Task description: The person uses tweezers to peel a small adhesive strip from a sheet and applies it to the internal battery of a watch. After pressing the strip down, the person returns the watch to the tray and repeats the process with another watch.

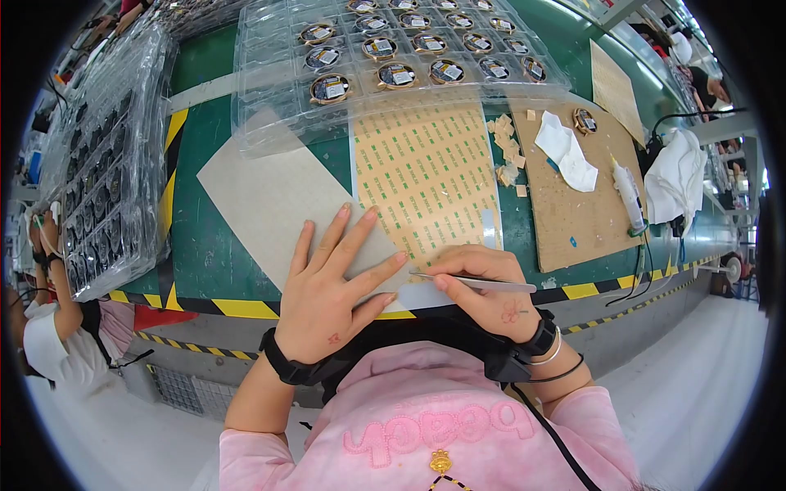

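The left hand point(327, 290) lies flat, palm down, its fingers point(356, 233) spread wide and pointing away from the body, a black band around its wrist. The right hand point(483, 290) is curled, fingers pinched together near the left hand's little finger, wrist bent inward, wearing a black band and thin bracelets.

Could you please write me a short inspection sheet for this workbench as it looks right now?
Surface: green bench with yellow-black edge stripes.
Job's things: tweezers in right hand, tips at the sticker sheet; left hand flat on grey card.
Clutter: clear tray of round parts; brown board with paper scraps, white cloth, white bottle.
Grippers: bare hands, a black wristband on each.
Cables: black cable over the bench edge.
Surroundings: stacked trays on the left; another person at lower left.
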Demonstrator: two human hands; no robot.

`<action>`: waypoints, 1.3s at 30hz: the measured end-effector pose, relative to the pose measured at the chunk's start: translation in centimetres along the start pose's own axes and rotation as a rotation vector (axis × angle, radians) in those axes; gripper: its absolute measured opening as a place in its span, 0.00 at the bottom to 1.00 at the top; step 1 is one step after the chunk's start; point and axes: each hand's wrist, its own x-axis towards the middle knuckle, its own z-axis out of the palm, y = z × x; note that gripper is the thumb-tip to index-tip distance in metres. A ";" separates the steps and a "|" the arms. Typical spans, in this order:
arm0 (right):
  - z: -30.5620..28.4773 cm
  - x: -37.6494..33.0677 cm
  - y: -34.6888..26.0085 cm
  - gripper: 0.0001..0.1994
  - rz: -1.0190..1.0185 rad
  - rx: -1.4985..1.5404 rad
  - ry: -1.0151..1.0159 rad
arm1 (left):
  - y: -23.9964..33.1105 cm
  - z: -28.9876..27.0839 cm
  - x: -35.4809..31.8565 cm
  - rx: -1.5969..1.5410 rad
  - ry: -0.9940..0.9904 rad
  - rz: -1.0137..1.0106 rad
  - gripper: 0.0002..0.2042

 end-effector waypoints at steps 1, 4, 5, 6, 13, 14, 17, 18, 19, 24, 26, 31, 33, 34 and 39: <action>0.0 0.0 0.0 0.05 -0.006 0.005 0.008 | 0.0 0.0 0.0 -0.002 0.000 -0.001 0.23; -0.2 0.0 -0.1 0.05 -0.015 0.008 -0.006 | 0.0 0.0 -0.1 -0.001 -0.001 -0.004 0.23; -0.3 -0.1 -0.2 0.05 -0.017 0.007 -0.027 | 0.0 0.0 0.0 0.001 -0.002 -0.005 0.23; -0.5 -0.1 -0.2 0.05 -0.020 0.005 -0.048 | 0.0 0.0 0.0 0.002 -0.004 -0.005 0.23; -1.5 -0.3 -0.9 0.06 -0.036 0.235 -0.004 | 0.3 -1.7 -0.2 -0.137 0.098 0.006 0.22; -1.5 -0.2 -1.2 0.07 -0.044 0.300 0.008 | 0.4 -2.0 -0.2 -0.192 0.143 0.010 0.21; -1.4 0.3 -2.7 0.07 -0.132 0.308 0.001 | 0.8 -2.6 -0.5 -0.548 0.187 -0.026 0.16; -1.3 0.5 -3.1 0.07 -0.171 0.314 -0.004 | 0.9 -2.8 -0.6 -0.730 0.205 -0.045 0.14; -1.2 0.5 -3.3 0.07 -0.179 0.315 -0.006 | 1.2 -2.8 -0.5 -0.723 0.209 -0.044 0.14; -0.9 0.2 -4.1 0.07 -0.249 0.306 -0.017 | 2.4 -2.6 -0.4 -1.076 0.270 -0.078 0.07; -0.9 0.1 -4.4 0.08 -0.245 0.331 -0.021 | 2.7 -2.5 -0.4 -1.236 0.303 -0.086 0.04; -1.3 -0.4 -4.7 0.08 -0.234 0.456 -0.013 | 3.2 -2.3 -0.6 -1.525 0.328 -0.124 0.01; -1.1 -0.6 -4.8 0.09 -0.230 0.487 -0.019 | 3.4 -2.4 -0.7 -1.583 0.304 -0.093 0.01; -1.0 -0.6 -4.9 0.09 -0.228 0.502 -0.023 | 3.5 -2.4 -0.7 -1.612 0.293 -0.077 0.01; -0.7 -0.5 -5.0 0.10 -0.261 0.530 -0.042 | 3.7 -2.4 -0.8 -1.586 0.294 -0.033 0.01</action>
